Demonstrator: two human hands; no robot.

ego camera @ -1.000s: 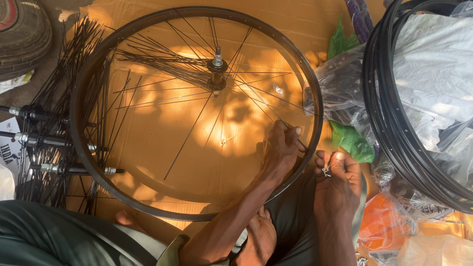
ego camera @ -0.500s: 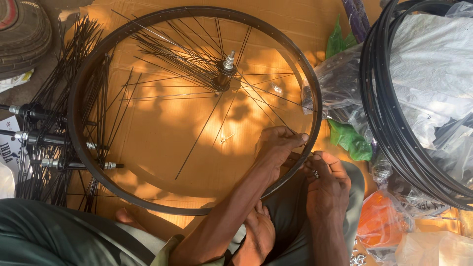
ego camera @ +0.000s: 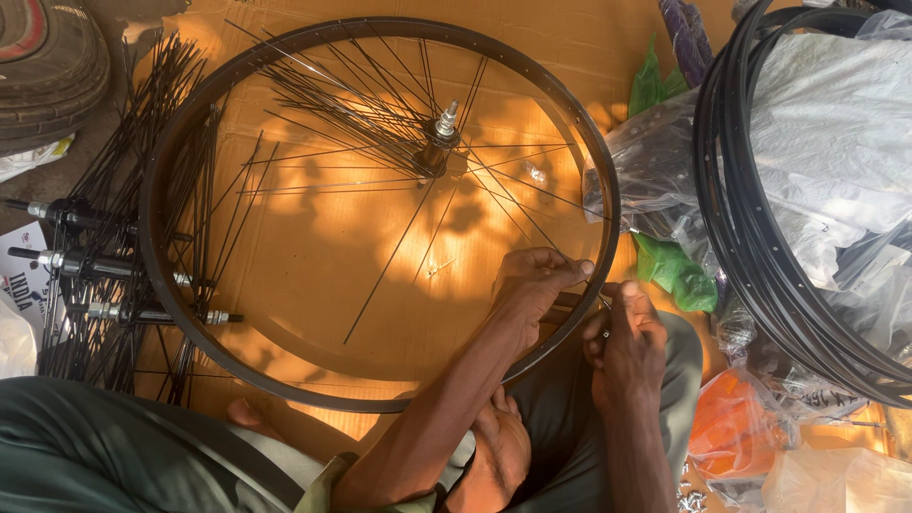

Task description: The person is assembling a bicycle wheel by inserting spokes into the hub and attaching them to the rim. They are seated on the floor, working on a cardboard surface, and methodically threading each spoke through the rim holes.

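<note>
Both hands, left (ego camera: 537, 280) and right (ego camera: 627, 332), pinch a spoke (ego camera: 532, 214) at the rim (ego camera: 285, 385); beside them, plastic bags (ego camera: 741, 427) on cardboard (ego camera: 313, 256).

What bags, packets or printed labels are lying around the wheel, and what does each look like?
Clear plastic bag: right of the rim, crumpled.
Green packet: below it, small.
Orange packet: bottom right, in clear plastic.
Printed white paper: left edge, dark lettering.
White wrapping: inside the stacked rims, crinkled.

One bicycle wheel rim (ego camera: 285, 380) lies on the cardboard sheet (ego camera: 313, 247), with one hub (ego camera: 435, 152) at its middle. Three spare hub axles (ego camera: 85, 266) lie at the cardboard's left edge. Two hands work at the rim: left hand (ego camera: 532, 280), right hand (ego camera: 627, 347). Two green bags (ego camera: 676, 271) sit near the right edge, and one orange bag (ego camera: 731, 432).
</note>
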